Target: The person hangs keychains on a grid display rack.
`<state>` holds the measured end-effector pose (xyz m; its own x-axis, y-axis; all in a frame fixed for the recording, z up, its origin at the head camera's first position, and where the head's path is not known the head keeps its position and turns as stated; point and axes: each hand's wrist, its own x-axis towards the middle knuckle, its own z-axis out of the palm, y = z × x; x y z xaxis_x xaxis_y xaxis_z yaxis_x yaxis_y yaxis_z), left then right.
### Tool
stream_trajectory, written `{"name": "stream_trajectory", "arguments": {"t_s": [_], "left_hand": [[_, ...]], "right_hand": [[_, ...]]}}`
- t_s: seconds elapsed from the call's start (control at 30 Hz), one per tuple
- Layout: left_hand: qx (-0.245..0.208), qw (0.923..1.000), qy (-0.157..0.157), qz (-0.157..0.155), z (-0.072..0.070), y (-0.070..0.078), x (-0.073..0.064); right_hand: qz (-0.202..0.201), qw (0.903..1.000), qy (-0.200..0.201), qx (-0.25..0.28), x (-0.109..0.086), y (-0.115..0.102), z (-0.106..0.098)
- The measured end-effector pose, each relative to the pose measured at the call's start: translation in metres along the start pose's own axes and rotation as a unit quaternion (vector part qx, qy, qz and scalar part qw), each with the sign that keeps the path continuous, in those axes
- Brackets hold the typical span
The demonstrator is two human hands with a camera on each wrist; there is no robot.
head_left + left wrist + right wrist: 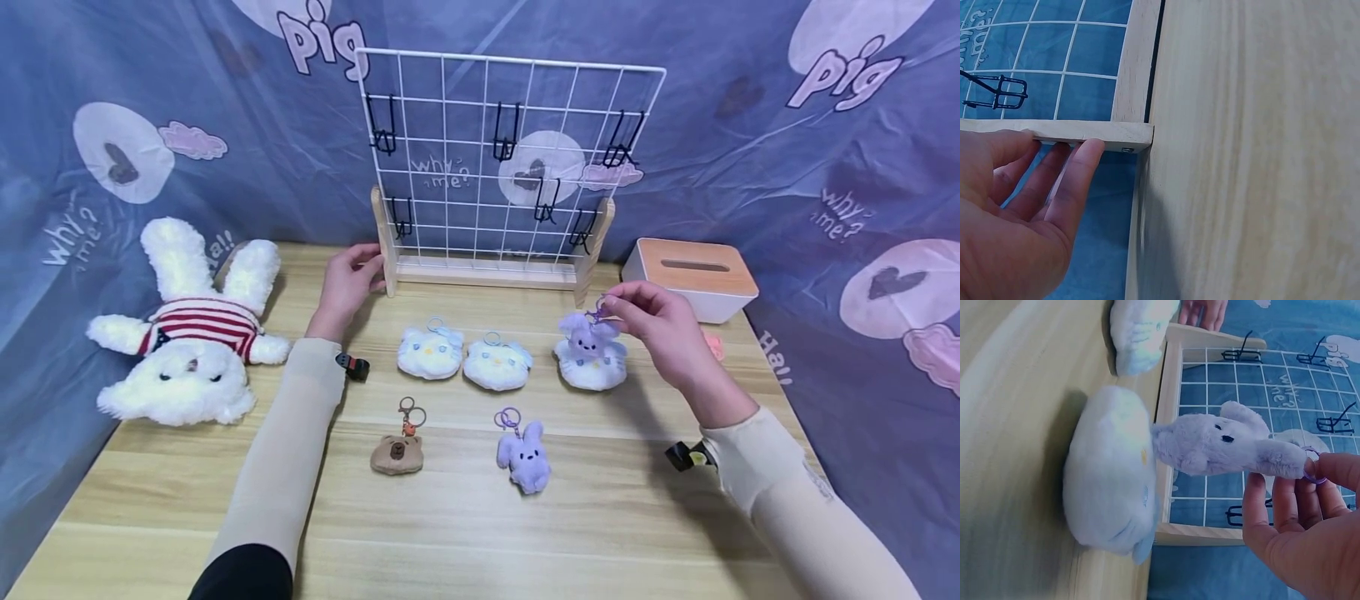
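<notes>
My right hand (660, 325) pinches the ring of a purple bunny plush keychain (588, 340). The plush hangs in front of a white cat-face plush (592, 373), and the right wrist view shows the bunny (1204, 444) from close by. At the back left, my left hand (347, 287) touches the wooden side support (382, 242) of a white wire grid rack (487, 150). Its fingers (1079, 181) are fairly straight, tips against the wood. Several black hooks (506, 142) hang on the grid.
Two more cat-face plushes (430, 352) lie before the rack. Nearer are a brown capybara keychain (397, 455) and another purple bunny keychain (527, 458). A large white plush (195, 358) lies at left, and a wood-topped tissue box (693, 279) stands at back right.
</notes>
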<state>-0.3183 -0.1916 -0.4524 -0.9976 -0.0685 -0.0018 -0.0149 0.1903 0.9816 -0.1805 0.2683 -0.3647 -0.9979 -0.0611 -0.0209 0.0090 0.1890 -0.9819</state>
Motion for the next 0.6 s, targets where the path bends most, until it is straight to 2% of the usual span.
{"name": "stream_trajectory", "arguments": {"t_s": [0.33, 0.6], "left_hand": [[-0.006, 1.0000, -0.001, -0.001, -0.003, 0.001, -0.001], [-0.002, 1.0000, -0.008, 0.003, -0.002, 0.000, -0.001]], "right_hand": [[-0.022, 0.9995, 0.018, 0.015, 0.024, 0.005, 0.002], [-0.013, 0.9995, 0.030, 0.005, 0.038, 0.008, -0.001]]}}
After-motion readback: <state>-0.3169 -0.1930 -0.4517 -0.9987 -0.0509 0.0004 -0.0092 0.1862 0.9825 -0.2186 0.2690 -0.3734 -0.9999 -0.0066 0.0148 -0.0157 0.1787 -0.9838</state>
